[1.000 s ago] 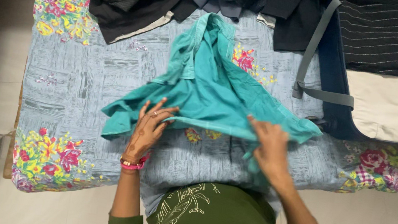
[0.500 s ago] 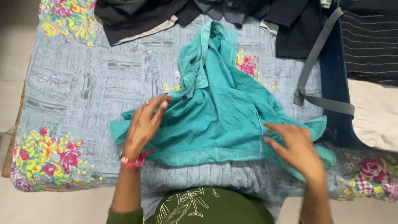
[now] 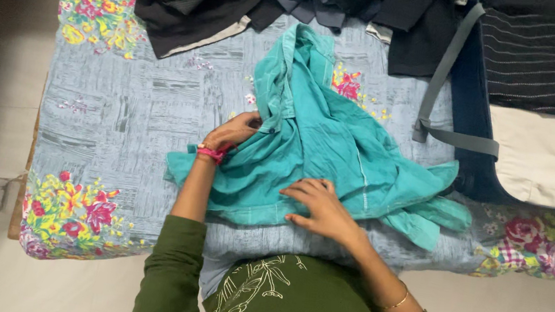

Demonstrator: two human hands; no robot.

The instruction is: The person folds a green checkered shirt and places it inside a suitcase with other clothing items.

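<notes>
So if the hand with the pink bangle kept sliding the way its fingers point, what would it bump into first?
Probably the bunched-up fold of the teal garment. The left hand points right, toward that raised ridge of cloth, and its fingertips already seem to touch it. How high the fold stands is hard to judge from above.

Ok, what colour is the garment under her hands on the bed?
Teal garment, plain with lighter stitching; the head view shows it.
</notes>
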